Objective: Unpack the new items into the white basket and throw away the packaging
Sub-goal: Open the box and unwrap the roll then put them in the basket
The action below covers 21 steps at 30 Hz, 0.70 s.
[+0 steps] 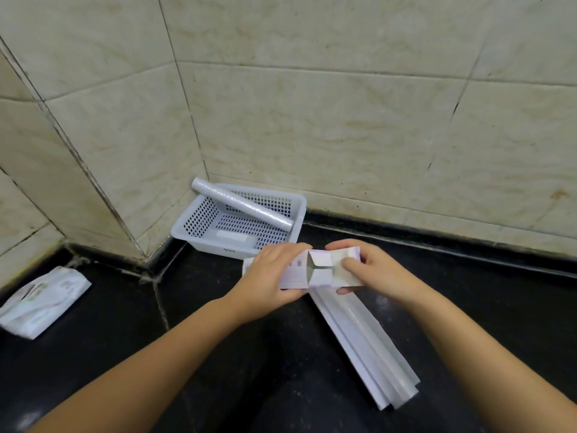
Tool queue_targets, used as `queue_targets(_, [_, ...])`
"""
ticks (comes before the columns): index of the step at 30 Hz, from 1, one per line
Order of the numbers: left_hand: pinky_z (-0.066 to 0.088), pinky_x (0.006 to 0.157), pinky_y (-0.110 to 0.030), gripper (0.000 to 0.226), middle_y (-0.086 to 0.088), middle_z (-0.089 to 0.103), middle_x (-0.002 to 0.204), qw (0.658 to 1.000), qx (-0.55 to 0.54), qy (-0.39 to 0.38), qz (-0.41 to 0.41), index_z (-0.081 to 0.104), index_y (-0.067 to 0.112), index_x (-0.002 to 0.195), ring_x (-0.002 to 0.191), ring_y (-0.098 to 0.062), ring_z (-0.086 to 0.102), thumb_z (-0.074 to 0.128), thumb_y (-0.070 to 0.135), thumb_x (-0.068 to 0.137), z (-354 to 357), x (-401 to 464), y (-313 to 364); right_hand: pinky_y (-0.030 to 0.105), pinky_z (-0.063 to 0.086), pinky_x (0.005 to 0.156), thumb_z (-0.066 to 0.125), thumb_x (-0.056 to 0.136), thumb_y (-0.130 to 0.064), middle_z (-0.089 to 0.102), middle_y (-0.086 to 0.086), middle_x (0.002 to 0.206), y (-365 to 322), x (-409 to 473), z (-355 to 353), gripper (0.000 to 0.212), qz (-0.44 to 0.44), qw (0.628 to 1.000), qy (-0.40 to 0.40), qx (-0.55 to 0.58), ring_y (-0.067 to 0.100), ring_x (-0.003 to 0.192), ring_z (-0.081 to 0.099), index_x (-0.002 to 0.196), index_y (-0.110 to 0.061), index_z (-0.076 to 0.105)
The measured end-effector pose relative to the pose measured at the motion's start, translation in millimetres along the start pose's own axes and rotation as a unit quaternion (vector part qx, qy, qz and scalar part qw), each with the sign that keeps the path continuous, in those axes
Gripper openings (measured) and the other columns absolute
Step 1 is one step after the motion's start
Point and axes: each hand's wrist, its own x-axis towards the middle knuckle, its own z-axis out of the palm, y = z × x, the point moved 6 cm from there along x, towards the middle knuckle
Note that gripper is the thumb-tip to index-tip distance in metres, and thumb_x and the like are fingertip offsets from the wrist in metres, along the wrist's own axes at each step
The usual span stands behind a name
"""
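Observation:
I hold a long white and purple carton [318, 270] over the black counter, its end flaps folded open toward me. My left hand [271, 273] grips the carton's body from the left. My right hand [365, 267] pinches the opened end flap, thumb on top. The white perforated basket [190, 228] stands in the tiled corner just behind my hands. A roll of clear film [243, 203] lies slantwise in it, one end resting on the back rim. Another long white box [362, 345] lies flat on the counter below my right hand.
A white soft pack [40, 300] lies at the left on the black counter [109, 332]. Tiled walls [343, 120] close off the back and the left side, meeting in a corner behind the basket.

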Motion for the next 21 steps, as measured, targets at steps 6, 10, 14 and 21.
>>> queue_targets(6, [0.036, 0.104, -0.026, 0.067, 0.021, 0.044, 0.131, 0.995, -0.084, -0.02, -0.042, 0.033, 0.047, 0.133, 0.123, 0.002, 0.041, 0.067, 0.048, 0.075, -3, -1, -5, 0.026, 0.041, 0.098, 0.061, 0.086, -0.027, 0.051, -0.003, 0.131, -1, -1, -22, 0.061, -0.019, 0.942, 0.099, -0.32, 0.012, 0.116, 0.053, 0.141, -0.025, 0.034])
queue_targets(10, [0.038, 0.101, -0.023, 0.066, 0.033, 0.043, 0.124, 0.995, -0.081, -0.023, -0.052, 0.033, 0.053, 0.128, 0.119, 0.006, 0.042, 0.071, 0.046, 0.074, 0, -2, -6, 0.049, 0.006, 0.119, 0.052, 0.089, -0.032, 0.051, -0.006, 0.135, -32, -10, 8, 0.054, -0.17, 0.833, 0.063, -0.523, 0.013, 0.13, 0.043, 0.141, -0.028, 0.039])
queue_targets(14, [0.04, 0.088, -0.014, 0.057, 0.043, 0.045, 0.114, 0.992, -0.107, -0.007, -0.067, 0.031, 0.072, 0.108, 0.112, 0.013, 0.044, 0.068, 0.055, 0.068, -7, -2, 0, 0.033, 0.046, 0.094, 0.048, 0.092, -0.031, 0.066, -0.011, 0.115, -51, -10, 14, 0.032, -0.171, 0.877, 0.024, -0.448, 0.012, 0.102, 0.06, 0.123, -0.029, 0.055])
queue_targets(21, [0.034, 0.088, 0.001, 0.059, 0.049, 0.039, 0.116, 0.995, -0.092, -0.016, -0.035, 0.028, 0.072, 0.112, 0.113, 0.014, 0.043, 0.066, 0.057, 0.069, -8, -4, 16, 0.015, 0.04, 0.063, 0.057, 0.089, -0.029, 0.062, -0.011, 0.079, -60, -3, -9, 0.003, -0.107, 0.953, 0.083, -0.272, 0.007, 0.071, 0.054, 0.091, -0.031, 0.059])
